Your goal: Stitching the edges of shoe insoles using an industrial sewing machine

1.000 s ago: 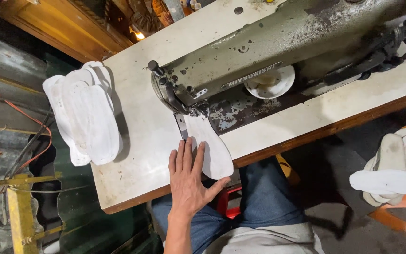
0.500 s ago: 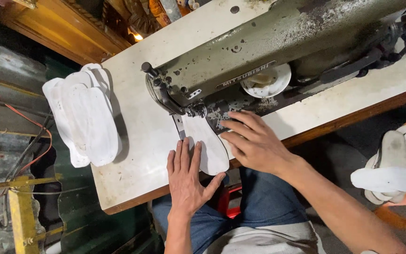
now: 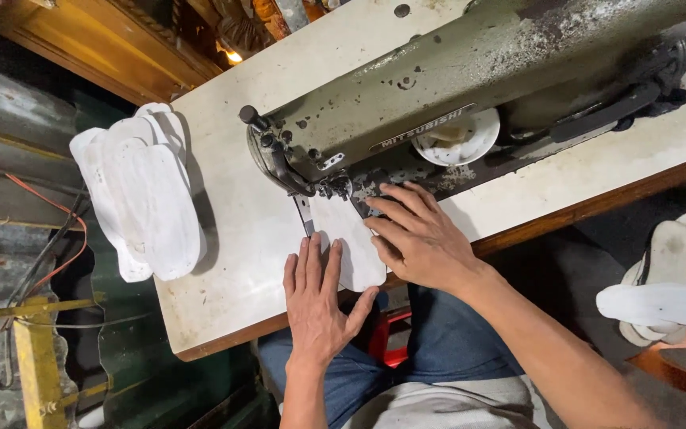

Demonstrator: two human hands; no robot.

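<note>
Blue denim over the seated person's knees is seen nearest the camera, and just beyond it the front edge of the pale bench (image 3: 224, 262). The left hand (image 3: 317, 298) is laid flat and open, fingers together, on the near end of a white sole-shaped piece (image 3: 348, 238), which lies on the bench directly under the needle end of the machine. The right hand (image 3: 421, 237) is spread with fingers apart and pressed on the right side of the same piece; nothing is gripped by either hand. Beyond the hands stands a grey-green industrial sewing machine (image 3: 454, 87), worn and stained, with a white disc-like part (image 3: 458, 137) below its arm. A stack of similar white pieces (image 3: 140, 195) is set well apart at the left of the bench, and more white pieces (image 3: 660, 298) are piled to the right, off the bench. The right fingertips are judged to lie very near the needle area, so a finger could be caught if the machine ran; uneven pressure from the two hands could also let the piece skew and the seam wander. The needle and presser foot are hard to make out in shadow, the far end of the piece is hidden by the machine head, and the machine's right end is cut off by the frame.
</note>
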